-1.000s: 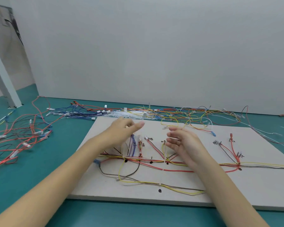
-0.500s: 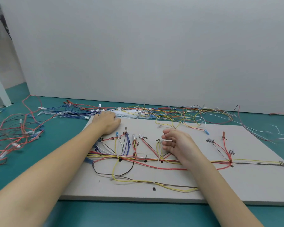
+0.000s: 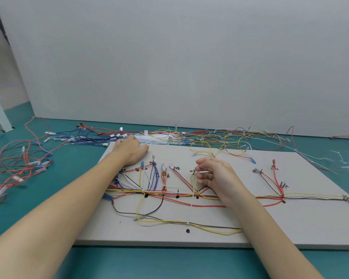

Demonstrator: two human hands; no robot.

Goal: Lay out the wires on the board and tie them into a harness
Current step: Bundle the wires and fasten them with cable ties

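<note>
Head view shows the left hand (image 3: 129, 150) now at the far left corner of the board (image 3: 290, 224), having crossed over from above the blue wires (image 3: 154, 174) a second ago. Its fingers reach over the edge into the pile of white cable ties (image 3: 157, 137) lying just beyond the board — whether they have closed on one I cannot tell, since the fingertips are hidden behind the hand. I judge it is fetching a fresh tie, so the laying-out looks largely done and the tying is under way.

The right hand (image 3: 216, 176) has barely shifted; it sits over the middle of the board with fingers loosely curled, pinching what looks like a short white tie (image 3: 203, 172) beside the yellow wire (image 3: 192, 184) branch.

The harness (image 3: 169, 193) itself runs along the board's middle — red, yellow and black wires gathered into one trunk, with branches fanning up to marked spots and a few white ties already on it. A loose black and yellow loop (image 3: 189, 224) sags towards the near edge, not yet bundled.

Spare wires (image 3: 230, 141) lie tangled along the far edge, spilling onto the board near the ties, and another heap of red wires (image 3: 14, 170) spreads over the green table (image 3: 69, 178) to the left. That tangle around the ties could snag the reaching fingers.
</note>
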